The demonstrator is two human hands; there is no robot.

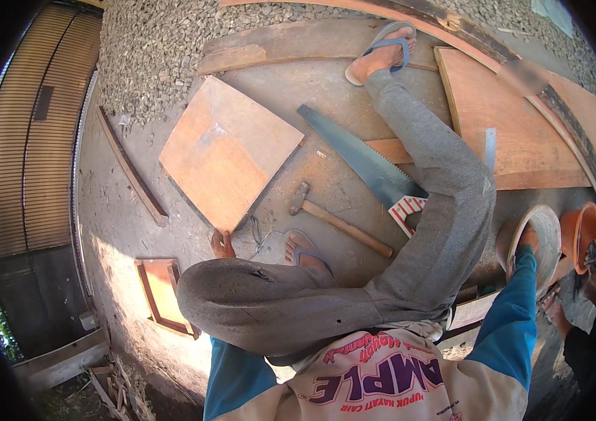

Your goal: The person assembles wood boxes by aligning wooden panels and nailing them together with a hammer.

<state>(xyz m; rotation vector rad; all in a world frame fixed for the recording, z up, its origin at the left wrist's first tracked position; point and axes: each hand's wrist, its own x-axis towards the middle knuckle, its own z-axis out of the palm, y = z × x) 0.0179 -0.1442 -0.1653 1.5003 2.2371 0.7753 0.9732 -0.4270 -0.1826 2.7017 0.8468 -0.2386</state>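
Purple and red lettering (380, 381) across the shirt (396, 394)

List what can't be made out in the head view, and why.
Head view, all:
- Left hand: wrist hidden by the bent knee.
- Right hand: too small to tell whether it holds anything at the pale bucket.
- Saw: handle end hidden by the right trouser leg.
- Co-worker: cut off by the dark rim.
- Roundish patch, upper right: blurred.

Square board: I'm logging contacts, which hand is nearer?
Left hand, touching the square board at its near corner; the right hand is far right, at the pale bucket.
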